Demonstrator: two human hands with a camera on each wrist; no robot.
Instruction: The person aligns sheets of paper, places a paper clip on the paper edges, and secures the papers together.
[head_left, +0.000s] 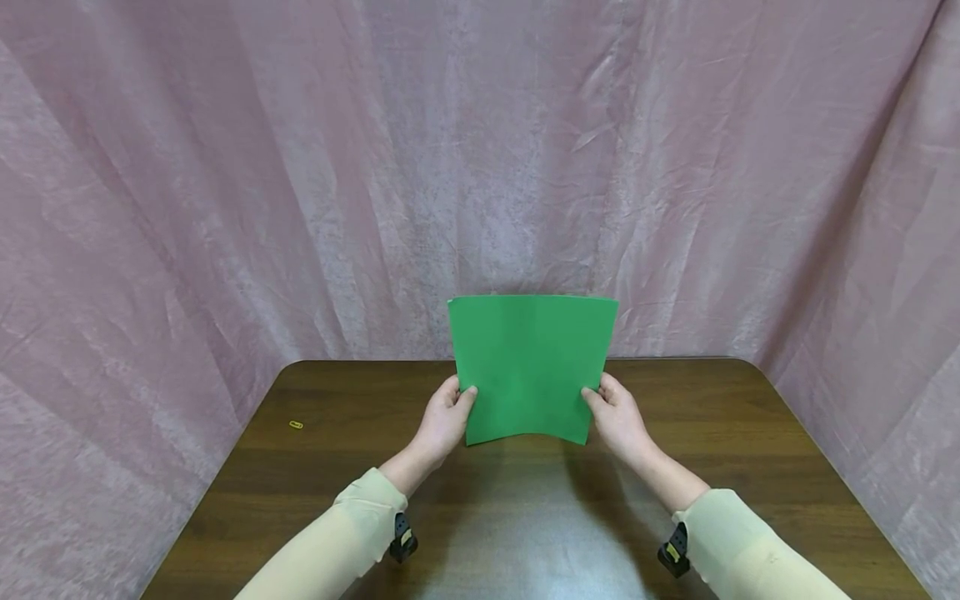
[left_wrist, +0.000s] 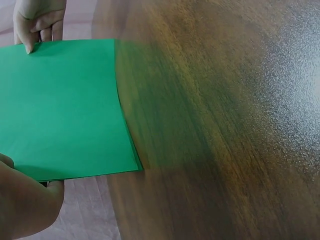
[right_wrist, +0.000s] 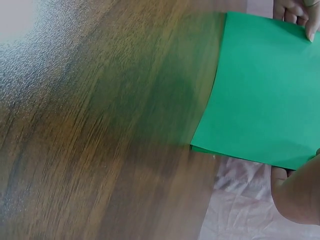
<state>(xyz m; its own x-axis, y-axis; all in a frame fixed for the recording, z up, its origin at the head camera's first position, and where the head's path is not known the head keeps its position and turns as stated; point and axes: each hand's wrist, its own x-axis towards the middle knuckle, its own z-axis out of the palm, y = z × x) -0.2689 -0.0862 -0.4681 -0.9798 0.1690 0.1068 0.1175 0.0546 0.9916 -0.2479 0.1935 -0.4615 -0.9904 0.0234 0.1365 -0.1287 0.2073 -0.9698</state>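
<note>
Green paper (head_left: pixel 534 362), which looks like more than one layer at its lower corner in the wrist views, is held up above the table, slightly bowed. My left hand (head_left: pixel 444 419) pinches its left edge, thumb on the near face and fingers behind. On the opposite edge my right hand (head_left: pixel 620 421) pinches it the same way. In the left wrist view the paper (left_wrist: pixel 65 110) stands clear of the wood, and its green reflection shows on the tabletop. The right wrist view shows the paper (right_wrist: pixel 265 90) between both hands; the fingers behind it are partly hidden.
A small yellow paper clip (head_left: pixel 296 425) lies on the left part of the brown wooden table (head_left: pixel 315 483). Pink curtains (head_left: pixel 525 167) hang behind the table and along both sides. Dark wrist devices (head_left: pixel 402 537) sit at the sleeve cuffs.
</note>
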